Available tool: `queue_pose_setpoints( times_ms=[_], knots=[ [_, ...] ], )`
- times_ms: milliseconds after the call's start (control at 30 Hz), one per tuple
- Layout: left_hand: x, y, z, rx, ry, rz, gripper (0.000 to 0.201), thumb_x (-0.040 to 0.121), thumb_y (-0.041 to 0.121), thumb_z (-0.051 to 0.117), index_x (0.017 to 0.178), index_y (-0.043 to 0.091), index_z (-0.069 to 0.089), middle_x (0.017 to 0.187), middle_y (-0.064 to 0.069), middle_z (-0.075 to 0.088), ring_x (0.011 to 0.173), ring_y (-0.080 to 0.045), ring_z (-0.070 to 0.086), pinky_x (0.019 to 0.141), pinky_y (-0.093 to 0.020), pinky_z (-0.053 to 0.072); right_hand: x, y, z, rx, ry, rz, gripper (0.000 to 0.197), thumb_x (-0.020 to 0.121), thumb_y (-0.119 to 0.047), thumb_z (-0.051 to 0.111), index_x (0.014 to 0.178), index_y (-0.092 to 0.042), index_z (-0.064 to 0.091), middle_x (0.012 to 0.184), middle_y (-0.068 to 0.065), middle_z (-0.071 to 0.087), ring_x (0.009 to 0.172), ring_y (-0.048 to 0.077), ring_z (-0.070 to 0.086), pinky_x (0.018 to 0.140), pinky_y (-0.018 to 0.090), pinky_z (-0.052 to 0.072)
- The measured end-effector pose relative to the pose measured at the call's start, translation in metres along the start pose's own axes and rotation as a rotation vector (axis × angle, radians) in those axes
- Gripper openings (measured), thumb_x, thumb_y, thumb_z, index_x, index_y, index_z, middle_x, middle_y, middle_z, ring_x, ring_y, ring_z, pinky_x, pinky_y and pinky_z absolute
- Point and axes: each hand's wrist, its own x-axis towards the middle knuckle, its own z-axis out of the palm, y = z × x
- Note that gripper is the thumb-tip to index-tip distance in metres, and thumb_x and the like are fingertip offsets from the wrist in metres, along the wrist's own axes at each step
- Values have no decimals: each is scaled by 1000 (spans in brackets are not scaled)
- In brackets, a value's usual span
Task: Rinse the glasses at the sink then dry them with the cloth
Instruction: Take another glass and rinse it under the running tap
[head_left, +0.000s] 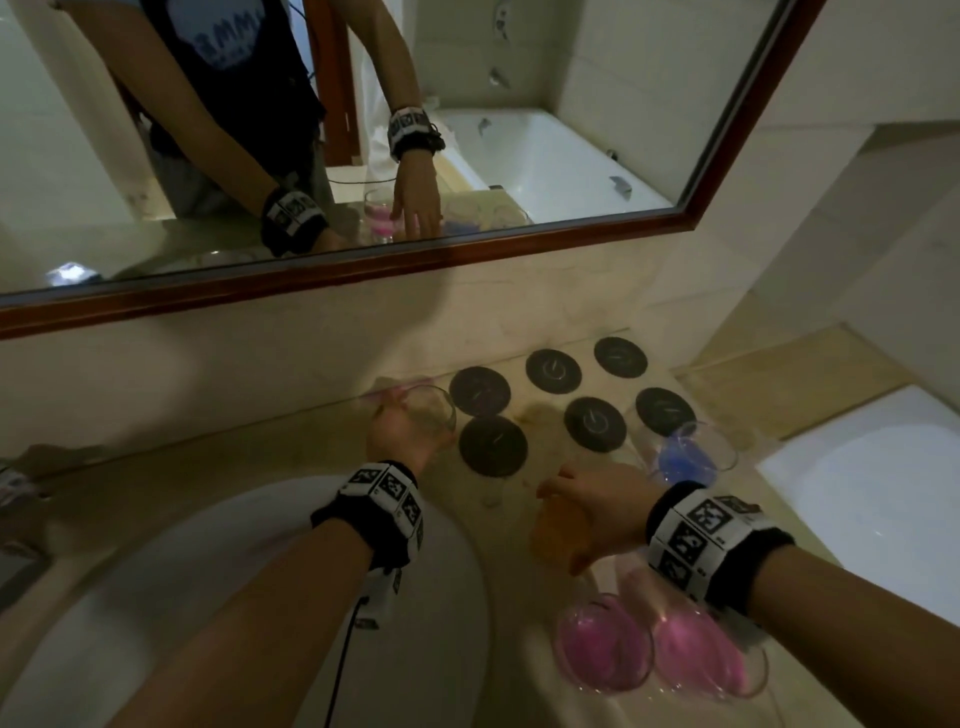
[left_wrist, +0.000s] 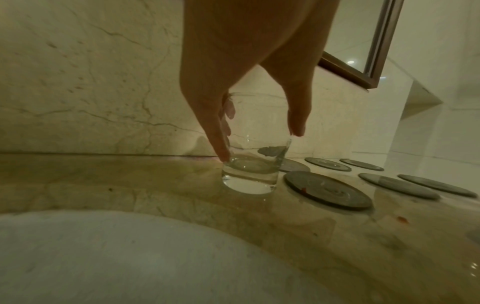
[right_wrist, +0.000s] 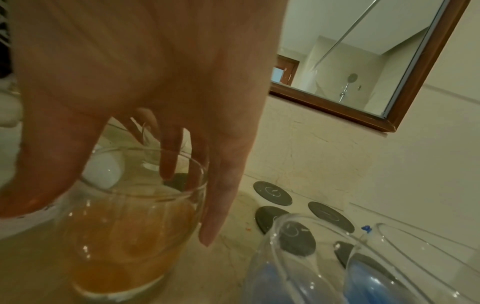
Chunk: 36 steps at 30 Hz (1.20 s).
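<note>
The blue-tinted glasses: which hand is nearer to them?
Right. The right hand grips the orange-tinted glass just beside the blue-tinted glasses; the left hand holds the clear glass by the back wall, across the coasters.

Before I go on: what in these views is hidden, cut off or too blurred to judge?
- Cloth: in no view.
- Tap: not seen; the sink is largely covered by the left arm in the head view.
- Right hand on the orange glass: the palm blocks the right wrist view, so its grip is unclear.
- Pink glasses: blurred, partly under the right wrist, head view.
- Left hand on the clear glass: the far fingers are hidden.
</note>
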Motion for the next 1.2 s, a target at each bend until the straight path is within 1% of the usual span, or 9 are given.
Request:
queue_pose_setpoints(
  times_ms=[167,300,400,567,733,833,933,1067,1200],
  knots=[
    [13,-13,6,18,-59,74,110,43,58,85,135,16,42,127,-9,54,118,-31,53,99,-41,45,-1,-1,-4,13,10,-14,80,69,-39,75,135,-29,31,131,0,43,117,23,47,92,41,48],
    [-29,-7,-16,90,76,352,85,67,11,79,140,5,36,136,-20,44,125,-35,41,105,-36,34,-5,-6,-9,52,-5,-19,77,71,-33,75,135,-26,33,131,1,43,117,22,47,92,35,47],
    [-63,-21,-31,48,75,531,63,76,8,64,135,4,43,130,-18,51,119,-28,47,99,-27,35,-11,-20,-29,171,44,-36,71,73,-28,75,133,-21,38,127,1,48,113,20,50,92,31,47],
    [-106,-40,-50,-19,-331,468,93,69,20,82,143,18,27,129,8,43,114,-3,43,80,-3,33,-15,-67,-79,264,134,-140,65,67,-30,77,117,-15,38,108,3,55,93,21,57,77,33,53],
    [-123,-51,-83,-262,-165,377,81,51,29,90,119,19,48,116,5,62,100,-10,61,80,-21,48,-13,-132,-98,332,207,-279,53,68,-24,76,109,-12,46,89,-7,53,81,13,52,57,14,41],
    [-132,-70,-113,-183,-81,326,64,62,24,87,107,35,42,113,11,58,98,-1,58,85,-26,48,-2,-176,-96,327,226,-416,43,71,-24,75,103,-1,58,98,13,64,89,25,60,73,32,51],
    [-144,-100,-142,-226,-127,326,40,71,27,78,94,27,46,81,12,63,66,-5,63,61,-29,51,22,-212,-89,324,135,-522,42,82,-23,67,116,-2,54,107,12,63,95,23,60,88,35,48],
    [-157,-150,-171,-276,14,109,74,62,23,86,124,27,46,102,8,61,93,3,58,76,-12,44,47,-248,-100,395,105,-514,60,76,-43,70,127,-22,47,108,-8,60,91,11,58,84,25,49],
    [-164,-186,-193,-207,110,83,62,61,25,86,111,39,52,103,16,48,98,8,45,91,-19,41,80,-278,-109,327,213,-529,61,82,-35,67,136,-24,41,132,-1,50,109,16,54,93,26,44]
  ],
)
